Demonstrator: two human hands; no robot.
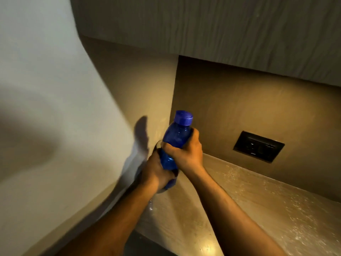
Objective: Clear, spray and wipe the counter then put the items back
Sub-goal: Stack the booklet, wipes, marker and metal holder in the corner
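- Head view: blue bottle, capped, tilted, held above the table's far-left corner.
- Right hand grip wraps its middle; left hand grip wraps its base.
- Dark wall socket right, on the far wall.

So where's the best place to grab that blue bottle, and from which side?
Around the body, below the cap. The blue bottle is a smooth, narrow cylinder leaning slightly right, so fingers wrap it best from the side. That is how it is held now: the right hand grips the middle from the right, and the left hand grips the lower part from the left.
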